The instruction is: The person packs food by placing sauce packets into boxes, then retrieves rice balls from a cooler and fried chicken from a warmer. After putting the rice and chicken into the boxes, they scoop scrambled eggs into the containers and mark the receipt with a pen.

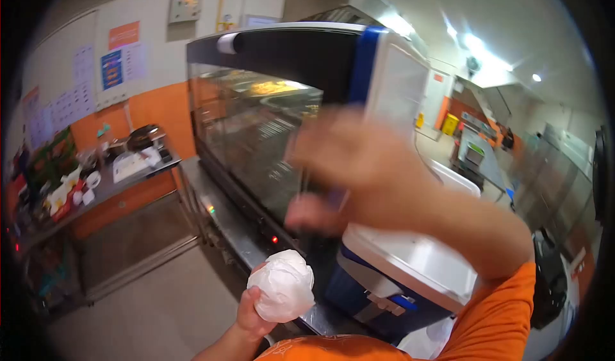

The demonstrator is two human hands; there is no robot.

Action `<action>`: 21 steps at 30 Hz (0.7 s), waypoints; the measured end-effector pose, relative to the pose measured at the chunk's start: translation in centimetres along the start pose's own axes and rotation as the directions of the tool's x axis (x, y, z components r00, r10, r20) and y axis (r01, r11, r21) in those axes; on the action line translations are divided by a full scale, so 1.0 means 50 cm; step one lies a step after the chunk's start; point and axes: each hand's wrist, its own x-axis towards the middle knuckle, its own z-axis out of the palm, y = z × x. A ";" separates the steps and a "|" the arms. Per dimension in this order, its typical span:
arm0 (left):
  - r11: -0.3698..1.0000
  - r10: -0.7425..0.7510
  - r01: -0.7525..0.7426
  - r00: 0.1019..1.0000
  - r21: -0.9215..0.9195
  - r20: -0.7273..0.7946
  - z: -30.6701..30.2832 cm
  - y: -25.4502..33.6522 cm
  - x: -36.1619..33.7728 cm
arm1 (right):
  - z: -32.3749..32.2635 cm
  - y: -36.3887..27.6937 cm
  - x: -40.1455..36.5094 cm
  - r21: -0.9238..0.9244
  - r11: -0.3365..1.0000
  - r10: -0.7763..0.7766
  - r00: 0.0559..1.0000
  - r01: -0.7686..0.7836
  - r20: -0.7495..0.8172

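My left hand [252, 315] is closed around a round bundle in crumpled white paper [282, 287], low in the middle of the head view. The paper hides what is inside. Above it, my right hand [355, 156] reaches across in front of a glass-fronted food display cabinet [275, 46]. Motion smears its fingers, so their grip and any contact with the cabinet cannot be made out. Behind the glass, yellowish food [272, 88] lies on an upper shelf.
A blue and white cooler box [410, 268] stands right of the cabinet, below my right forearm. At left, a metal side table [144, 176] carries a pan [146, 137], a white board and several small items. A metal counter [485, 153] is far right.
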 end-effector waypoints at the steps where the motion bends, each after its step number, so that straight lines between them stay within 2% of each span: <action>1: 0.996 0.006 -0.007 1.000 -0.087 -0.015 -0.005 0.002 -0.013 | -0.023 0.062 0.039 -0.140 0.986 -0.109 0.986 0.092 -0.124; 2: 0.985 0.005 -0.011 0.999 -0.170 -0.033 -0.014 0.006 -0.024 | -0.035 0.120 0.063 -0.333 0.941 -0.133 0.968 0.057 -0.211; 3: 0.968 0.000 -0.013 0.999 -0.251 -0.051 -0.021 0.017 -0.040 | -0.051 0.164 0.065 -0.515 0.857 -0.110 0.973 -0.012 -0.205; 4: 0.960 -0.048 0.020 0.994 -0.280 -0.093 -0.007 0.044 -0.059 | -0.054 0.182 0.058 -0.678 0.711 0.175 0.981 -0.186 -0.087; 5: 0.968 -0.021 -0.023 0.985 -0.250 -0.171 -0.004 0.059 -0.074 | -0.062 0.187 0.048 -0.387 0.861 0.340 0.939 -0.332 -0.049; 6: 0.964 0.009 -0.069 0.974 -0.256 -0.228 -0.013 0.073 -0.091 | -0.058 0.202 0.032 -0.403 0.830 0.394 0.917 -0.386 -0.068; 7: 0.957 0.038 -0.114 0.961 -0.265 -0.275 -0.027 0.086 -0.106 | -0.071 0.178 0.024 -0.400 0.835 0.347 0.926 -0.377 -0.147; 8: 0.946 0.093 -0.178 0.950 -0.273 -0.298 -0.050 0.098 -0.122 | -0.091 0.177 0.011 -0.477 0.727 0.514 0.852 -0.494 -0.099; 9: 0.931 0.142 -0.235 0.938 -0.280 -0.315 -0.079 0.113 -0.142 | -0.106 0.141 -0.010 -0.373 0.729 0.546 0.816 -0.574 -0.188; 10: 0.913 0.189 -0.289 0.926 -0.289 -0.327 -0.107 0.130 -0.165 | -0.135 0.150 -0.068 -0.386 0.766 0.486 0.856 -0.514 -0.177; 12: 0.897 0.191 -0.288 0.937 -0.334 -0.294 -0.170 0.178 -0.220 | -0.174 0.110 -0.167 -0.068 0.721 0.631 0.695 -0.689 -0.345; 13: 0.886 0.197 -0.292 0.940 -0.360 -0.278 -0.204 0.204 -0.249 | -0.194 0.088 -0.231 -0.191 0.644 0.642 0.659 -0.741 -0.392; 14: 0.868 0.171 -0.317 0.913 -0.381 -0.370 -0.232 0.230 -0.273 | -0.215 0.066 -0.294 -0.302 0.544 0.650 0.621 -0.783 -0.437; 15: 0.848 0.147 -0.323 0.905 -0.421 -0.399 -0.261 0.259 -0.298 | -0.218 0.022 -0.340 -0.164 0.502 0.717 0.515 -0.849 -0.470; 17: 0.807 0.092 -0.333 0.887 -0.488 -0.453 -0.313 0.323 -0.340 | -0.212 -0.069 -0.391 0.099 0.299 0.848 0.217 -0.949 -0.483; 20: 0.813 0.089 -0.338 0.878 -0.475 -0.471 -0.357 0.418 -0.383 | -0.226 -0.087 -0.574 0.491 0.132 0.895 -0.109 -0.861 -0.432; 21: 0.818 0.091 -0.341 0.872 -0.463 -0.482 -0.371 0.444 -0.398 | -0.209 -0.123 -0.531 0.458 0.170 0.862 -0.093 -0.873 -0.498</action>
